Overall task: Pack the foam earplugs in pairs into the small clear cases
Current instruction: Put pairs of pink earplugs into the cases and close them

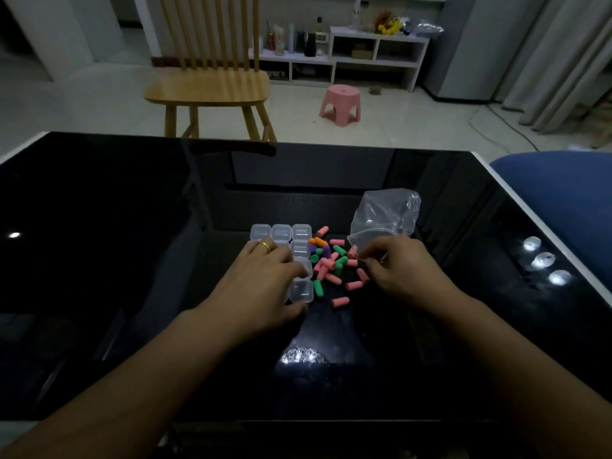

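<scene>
On the dark glossy tabletop (132, 226) a loose heap of foam earplugs (332, 263), mostly pink with some green, orange and purple, lies between the two hands. To its left stands a block of small clear cases (291, 240), set side by side in rows so that each one is within easy reach of the pile. All the cases that show look closed, and none shows a coloured plug inside, so the packing seems to be only beginning.

The left hand (265, 279), with a gold ring (265, 245) on one finger, lies over the cases, its fingers spread and bent down onto them. It seems to be steadying the block or picking one case out; whether it actually grips a case is hidden under the palm.

The right hand (402, 268) hangs at the right edge of the heap with its fingers (367, 256) drawn together in a pinch at the level of the plugs. It is probably taking one up, but the dim light makes it impossible to tell whether a plug is between the fingertips.

Just behind that hand a crumpled clear plastic bag (385, 215) sits open, likely the packet the plugs came from, kept near the pile.
</scene>
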